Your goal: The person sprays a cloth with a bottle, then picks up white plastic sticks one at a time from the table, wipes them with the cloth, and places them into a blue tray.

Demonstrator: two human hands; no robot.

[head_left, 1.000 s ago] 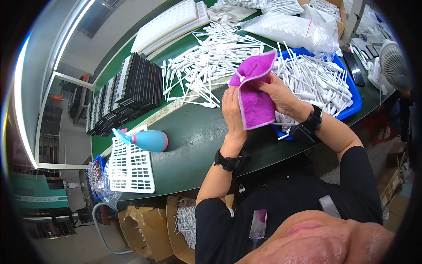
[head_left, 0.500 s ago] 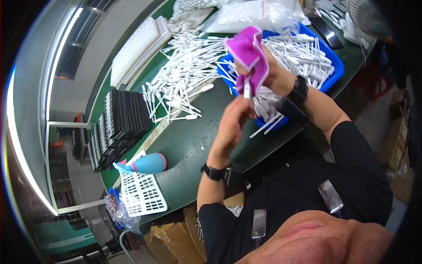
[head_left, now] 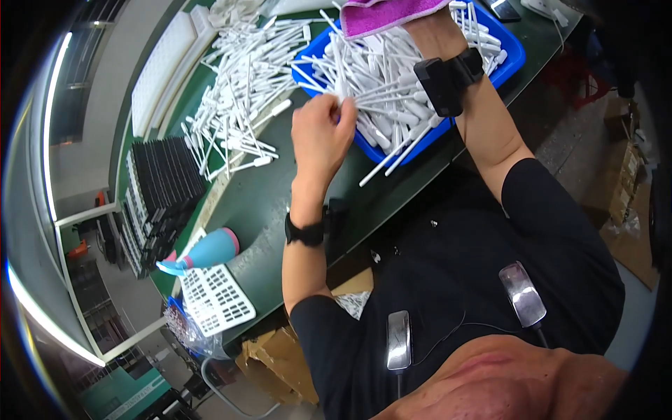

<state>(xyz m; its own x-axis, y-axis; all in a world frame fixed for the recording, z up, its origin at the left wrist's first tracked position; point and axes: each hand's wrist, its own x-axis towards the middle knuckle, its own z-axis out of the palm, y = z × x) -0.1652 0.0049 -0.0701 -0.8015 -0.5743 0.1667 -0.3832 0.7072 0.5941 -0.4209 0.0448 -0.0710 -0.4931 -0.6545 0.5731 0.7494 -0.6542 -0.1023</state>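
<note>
Pinching one slim white plastic stick (head_left: 341,89) between closed fingers, the left hand (head_left: 318,136) is hovering at the blue tray's (head_left: 514,57) nine o'clock rim. Heaped smooth white sticks (head_left: 381,66) are filling that shallow tray. At twelve o'clock, the right hand (head_left: 434,31) is gripping a fuzzy magenta cloth (head_left: 392,12). Farther across the green surface (head_left: 252,203), loose sticks (head_left: 241,91) are lying scattered.

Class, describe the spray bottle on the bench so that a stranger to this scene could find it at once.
Start at the green workbench and follow it away from the blue tray of white sticks toward its left end. There, beside a white grid rack, lies the spray bottle on its side. It is light blue with a pink band, the only coloured thing at that end.
</note>
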